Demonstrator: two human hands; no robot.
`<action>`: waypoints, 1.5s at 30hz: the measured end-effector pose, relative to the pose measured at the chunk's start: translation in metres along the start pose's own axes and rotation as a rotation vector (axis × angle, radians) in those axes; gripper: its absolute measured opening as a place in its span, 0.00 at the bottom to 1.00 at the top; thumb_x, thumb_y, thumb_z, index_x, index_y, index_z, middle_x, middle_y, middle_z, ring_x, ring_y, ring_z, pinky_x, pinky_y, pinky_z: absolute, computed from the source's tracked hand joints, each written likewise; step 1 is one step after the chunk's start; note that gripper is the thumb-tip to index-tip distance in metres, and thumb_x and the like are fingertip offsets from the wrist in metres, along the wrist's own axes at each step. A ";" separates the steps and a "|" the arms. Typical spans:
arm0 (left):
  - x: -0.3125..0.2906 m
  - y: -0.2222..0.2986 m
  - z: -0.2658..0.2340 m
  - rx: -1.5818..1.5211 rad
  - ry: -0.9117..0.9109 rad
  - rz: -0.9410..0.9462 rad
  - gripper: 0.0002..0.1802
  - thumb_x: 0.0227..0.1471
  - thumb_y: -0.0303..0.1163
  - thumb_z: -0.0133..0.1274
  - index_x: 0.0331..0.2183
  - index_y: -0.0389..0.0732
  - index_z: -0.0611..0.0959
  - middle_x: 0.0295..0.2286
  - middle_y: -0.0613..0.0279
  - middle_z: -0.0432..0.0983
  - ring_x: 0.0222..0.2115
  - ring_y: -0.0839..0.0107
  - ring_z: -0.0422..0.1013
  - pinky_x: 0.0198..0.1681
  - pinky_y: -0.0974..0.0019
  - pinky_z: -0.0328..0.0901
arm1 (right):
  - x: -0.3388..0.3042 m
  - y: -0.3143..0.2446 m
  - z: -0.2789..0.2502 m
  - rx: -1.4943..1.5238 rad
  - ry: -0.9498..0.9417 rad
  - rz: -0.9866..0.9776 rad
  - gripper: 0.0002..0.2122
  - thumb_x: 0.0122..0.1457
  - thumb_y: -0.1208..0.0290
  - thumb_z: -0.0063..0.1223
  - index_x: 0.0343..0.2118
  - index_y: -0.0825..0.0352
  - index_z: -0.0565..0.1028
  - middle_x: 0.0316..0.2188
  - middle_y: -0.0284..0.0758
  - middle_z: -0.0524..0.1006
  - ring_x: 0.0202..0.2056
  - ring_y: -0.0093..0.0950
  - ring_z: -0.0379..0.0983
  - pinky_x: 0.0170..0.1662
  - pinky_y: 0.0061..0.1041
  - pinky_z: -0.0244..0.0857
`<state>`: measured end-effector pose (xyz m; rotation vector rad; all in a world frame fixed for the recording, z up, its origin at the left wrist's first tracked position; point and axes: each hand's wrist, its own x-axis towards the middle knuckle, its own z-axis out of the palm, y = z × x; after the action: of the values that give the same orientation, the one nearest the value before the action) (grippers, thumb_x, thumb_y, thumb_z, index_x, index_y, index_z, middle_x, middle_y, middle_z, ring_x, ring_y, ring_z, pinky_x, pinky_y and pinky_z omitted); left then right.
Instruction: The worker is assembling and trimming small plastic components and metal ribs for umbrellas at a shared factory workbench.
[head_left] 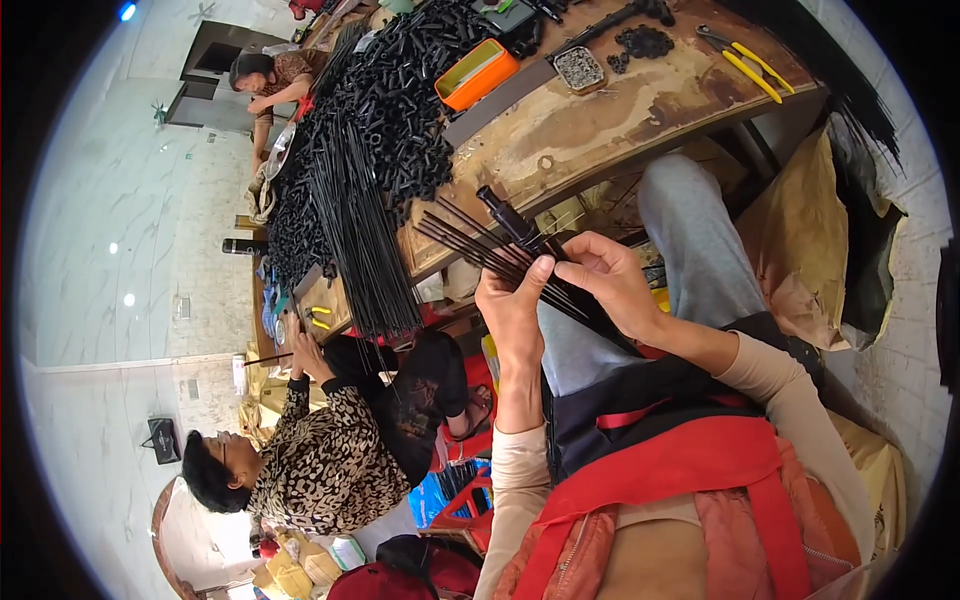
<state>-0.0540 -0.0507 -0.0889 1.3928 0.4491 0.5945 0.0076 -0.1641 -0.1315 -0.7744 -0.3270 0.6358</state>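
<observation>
My left hand (513,308) is closed around a bundle of thin black rods (455,235), whose ends fan out toward the table. Close against them is a black tubular part (508,217) with a stepped, narrower tip, tilted up and to the left. My right hand (612,285) pinches near the lower end of this part, thumb and fingers bent. The two thumbs nearly meet, and the hands hide where rods and part come together. Both hands are above my lap, just off the table's near edge.
The wooden table (640,120) bears a heap of black tubular parts (375,110), a long pile of black rods (360,230), an orange box (477,75), a tin of small metal pieces (579,70) and yellow-handled pliers (750,65). Two people work at left; a sack (800,240) stands right.
</observation>
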 end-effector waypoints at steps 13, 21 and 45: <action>0.001 -0.009 -0.001 -0.017 -0.030 -0.004 0.14 0.46 0.23 0.65 0.36 0.37 0.80 0.32 0.66 0.78 0.33 0.79 0.71 0.41 0.74 0.65 | 0.001 -0.006 -0.009 -0.061 -0.018 0.026 0.04 0.60 0.77 0.53 0.37 0.68 0.73 0.33 0.26 0.74 0.36 0.14 0.71 0.41 0.15 0.64; 0.005 -0.011 0.006 0.039 0.040 0.038 0.13 0.48 0.21 0.63 0.38 0.34 0.80 0.33 0.66 0.78 0.33 0.80 0.71 0.41 0.75 0.65 | 0.023 0.010 -0.024 0.148 -0.086 0.151 0.08 0.60 0.74 0.55 0.40 0.70 0.76 0.35 0.29 0.77 0.37 0.16 0.72 0.43 0.15 0.64; 0.021 -0.036 0.008 0.139 0.139 0.056 0.11 0.52 0.24 0.60 0.39 0.33 0.80 0.34 0.65 0.78 0.33 0.81 0.71 0.41 0.76 0.65 | 0.031 0.012 -0.024 -0.120 0.009 0.043 0.07 0.60 0.73 0.55 0.38 0.71 0.75 0.34 0.29 0.76 0.37 0.15 0.71 0.40 0.16 0.65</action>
<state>-0.0285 -0.0458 -0.1223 1.5061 0.5733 0.7204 0.0388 -0.1510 -0.1551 -0.9006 -0.3433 0.6573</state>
